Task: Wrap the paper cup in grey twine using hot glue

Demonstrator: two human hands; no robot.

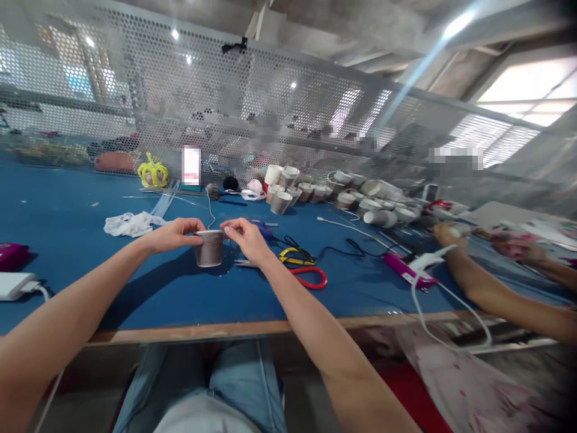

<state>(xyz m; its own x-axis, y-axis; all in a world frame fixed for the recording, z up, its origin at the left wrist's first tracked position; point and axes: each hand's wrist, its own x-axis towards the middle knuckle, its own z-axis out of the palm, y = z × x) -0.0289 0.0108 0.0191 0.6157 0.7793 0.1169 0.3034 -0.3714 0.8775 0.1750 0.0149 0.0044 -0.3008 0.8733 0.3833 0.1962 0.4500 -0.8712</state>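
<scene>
Opening upward, gray cup (210, 250), long axis upright; fingers (193, 240) at rim (210, 232)

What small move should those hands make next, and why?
Perhaps the right hand should guide the grey cord around the cup: its fingers are at the rim, the cord lies behind, and the left hand holds the opposite side.

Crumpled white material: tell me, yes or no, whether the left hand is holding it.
No, the crumpled white material lies on the blue table, while the left hand holds the grey cup.
</scene>
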